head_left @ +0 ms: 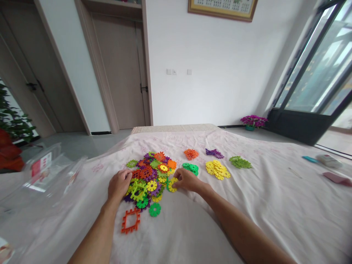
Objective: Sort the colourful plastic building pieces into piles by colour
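A mixed pile of plastic interlocking pieces (148, 176), flower-shaped discs and notched squares in several colours, lies on the cloth between my hands. My left hand (120, 184) rests at the pile's left edge with its fingers curled, close to a red-orange notched square (145, 171); what its fingertips hold, if anything, is hidden. At the right edge of the pile, my right hand (188, 180) pinches a yellow flower-shaped disc (172, 185) between thumb and fingers. A green disc (155, 209) and an orange square frame (131, 221) lie apart in front of the pile.
Beyond my right hand sit single-colour heaps: orange (191, 154), purple (214, 153), green (190, 168), yellow (217, 169) and olive-green (240, 162). Clear plastic bags (45, 183) lie at left. Several small items, including a pink one (337, 179), lie far right on the wrinkled cloth (264, 205).
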The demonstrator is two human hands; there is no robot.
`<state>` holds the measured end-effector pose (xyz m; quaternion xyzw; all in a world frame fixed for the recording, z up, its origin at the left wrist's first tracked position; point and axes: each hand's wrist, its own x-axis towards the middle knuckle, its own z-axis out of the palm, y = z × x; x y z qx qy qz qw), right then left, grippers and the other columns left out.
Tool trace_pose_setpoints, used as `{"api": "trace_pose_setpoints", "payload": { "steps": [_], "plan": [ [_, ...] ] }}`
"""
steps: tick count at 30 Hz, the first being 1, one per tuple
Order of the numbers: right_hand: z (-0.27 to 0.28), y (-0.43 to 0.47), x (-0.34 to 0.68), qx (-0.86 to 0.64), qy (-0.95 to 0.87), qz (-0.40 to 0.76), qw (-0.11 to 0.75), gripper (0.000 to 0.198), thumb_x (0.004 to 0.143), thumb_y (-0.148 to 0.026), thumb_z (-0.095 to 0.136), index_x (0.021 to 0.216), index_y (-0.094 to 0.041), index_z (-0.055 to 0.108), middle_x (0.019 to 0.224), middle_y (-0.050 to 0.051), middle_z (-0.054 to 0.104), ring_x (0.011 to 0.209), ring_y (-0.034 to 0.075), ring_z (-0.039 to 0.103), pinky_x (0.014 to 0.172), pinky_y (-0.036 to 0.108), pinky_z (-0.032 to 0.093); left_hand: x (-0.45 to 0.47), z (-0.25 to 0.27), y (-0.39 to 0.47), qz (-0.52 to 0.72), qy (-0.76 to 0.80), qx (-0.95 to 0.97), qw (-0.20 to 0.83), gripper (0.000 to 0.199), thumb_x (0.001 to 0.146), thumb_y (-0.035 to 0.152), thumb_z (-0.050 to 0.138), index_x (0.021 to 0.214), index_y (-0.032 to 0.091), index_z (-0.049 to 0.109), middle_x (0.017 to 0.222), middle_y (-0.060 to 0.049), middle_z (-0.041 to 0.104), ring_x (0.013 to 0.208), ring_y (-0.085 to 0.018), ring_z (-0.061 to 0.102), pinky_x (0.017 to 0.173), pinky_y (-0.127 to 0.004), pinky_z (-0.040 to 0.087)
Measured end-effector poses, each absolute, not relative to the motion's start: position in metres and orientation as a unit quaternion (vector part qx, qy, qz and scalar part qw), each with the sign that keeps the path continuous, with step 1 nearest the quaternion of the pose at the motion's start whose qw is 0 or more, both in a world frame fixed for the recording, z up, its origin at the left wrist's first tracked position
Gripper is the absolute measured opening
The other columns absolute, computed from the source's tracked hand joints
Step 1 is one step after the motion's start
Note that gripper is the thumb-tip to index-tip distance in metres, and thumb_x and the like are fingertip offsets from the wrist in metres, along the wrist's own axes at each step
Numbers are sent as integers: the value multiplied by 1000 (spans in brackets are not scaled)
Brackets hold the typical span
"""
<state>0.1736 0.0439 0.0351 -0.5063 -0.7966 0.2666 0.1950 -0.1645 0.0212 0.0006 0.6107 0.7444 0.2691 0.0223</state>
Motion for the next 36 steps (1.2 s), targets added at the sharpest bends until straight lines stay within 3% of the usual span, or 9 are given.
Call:
{"api": "trace_pose_setpoints", "payload": {
  "steps": [6, 12, 19, 23, 27, 36],
  "plan": [
    [29, 48, 178, -475, -744, 382, 274, 14, 71, -25, 70, 81, -17, 66, 70, -3, 62, 63, 10, 53, 56, 20, 36, -167, -3, 23, 268, 740, 616, 21, 40, 92, 40, 39, 109, 25, 73, 125, -4, 68, 115, -21, 61, 98, -30, 45],
    [27, 50, 174, -461, -667, 439, 388, 17, 75, -34, 61, 80, -18, 64, 65, -4, 58, 57, 10, 53, 55, 21, 41, -168, -3, 24, 264, 742, 616, 19, 41, 92, 40, 39, 110, 25, 72, 125, -4, 68, 115, -21, 62, 99, -30, 45],
    [27, 56, 177, -468, -639, 402, 459, 25, 77, -40, 63, 83, -17, 66, 69, -1, 62, 60, 11, 57, 56, 22, 46, -166, -2, 23, 271, 742, 613, 20, 39, 91, 40, 41, 108, 25, 73, 125, -4, 68, 115, -21, 62, 98, -30, 46],
    [32, 69, 193, -497, -585, 396, 504, 35, 78, -40, 61, 103, -15, 65, 67, -1, 61, 56, 12, 57, 49, 21, 45, -169, -6, 25, 275, 737, 617, 20, 40, 91, 40, 41, 109, 25, 73, 126, -5, 68, 116, -22, 61, 99, -31, 45],
    [38, 85, 225, -527, -538, 377, 538, 33, 76, -35, 60, 100, -14, 66, 73, 2, 65, 64, 14, 63, 57, 24, 53, -171, -9, 26, 275, 738, 616, 17, 41, 92, 42, 40, 110, 25, 72, 126, -5, 68, 117, -22, 61, 99, -31, 46],
    [47, 96, 303, -646, -550, 207, 488, 35, 77, -31, 55, 103, -15, 71, 84, 5, 72, 70, 17, 66, 61, 24, 50, -171, -8, 27, 266, 743, 614, 8, 40, 91, 42, 41, 106, 25, 73, 124, -4, 69, 114, -22, 63, 97, -30, 48]
  ]
}}
